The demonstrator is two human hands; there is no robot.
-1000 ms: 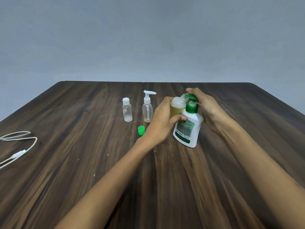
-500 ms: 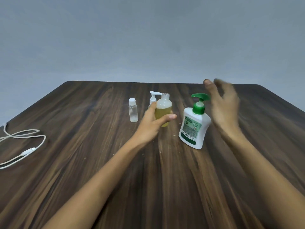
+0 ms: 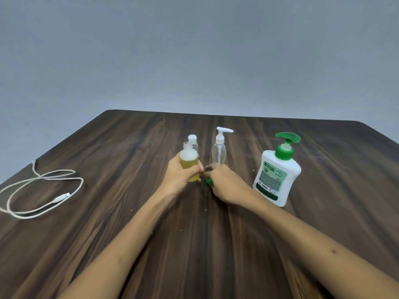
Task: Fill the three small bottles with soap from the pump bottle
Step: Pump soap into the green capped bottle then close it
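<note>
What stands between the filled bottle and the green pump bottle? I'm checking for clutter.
In the head view, the clear pump bottle stands between the filled bottle and the green pump bottle; the right hand reaches in front.

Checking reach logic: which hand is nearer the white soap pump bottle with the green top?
Right. The right hand is just left of the pump bottle, down at the green cap. The left hand is farther left, gripping the filled small bottle.

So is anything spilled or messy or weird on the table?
No spill shows. The filled bottle in the left hand has no cap on; the right hand is at the small green cap beside it. A white cable lies loosely looped at the table's left edge, apart from the bottles.
</note>
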